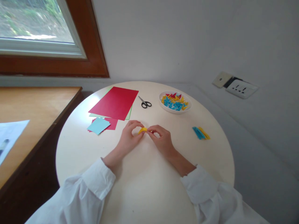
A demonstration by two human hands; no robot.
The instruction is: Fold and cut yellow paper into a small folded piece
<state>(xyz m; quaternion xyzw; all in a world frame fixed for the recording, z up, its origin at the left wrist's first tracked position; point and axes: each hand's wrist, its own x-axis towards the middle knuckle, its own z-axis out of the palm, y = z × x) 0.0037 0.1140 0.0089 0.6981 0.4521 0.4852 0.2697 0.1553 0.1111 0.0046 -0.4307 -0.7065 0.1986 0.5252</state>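
Observation:
Between my two hands is a small piece of folded yellow paper (143, 130), held above the middle of the round table. My left hand (131, 133) pinches its left side between thumb and fingertips. The thumb and index finger of my right hand (161, 139) close on its right end. Parts of the paper are covered by my fingertips, so its full shape is hidden. Beyond my hands lies a pair of scissors (146, 104) with black handles, its blades pointing to the far left.
A white dish (174, 109) of small folded blue, yellow and red paper pieces stands at the back right. Blue and yellow folded strips (201, 133) lie at the right. Red sheets (114, 102) and light blue squares (98, 125) are at the left of the round table (149, 193).

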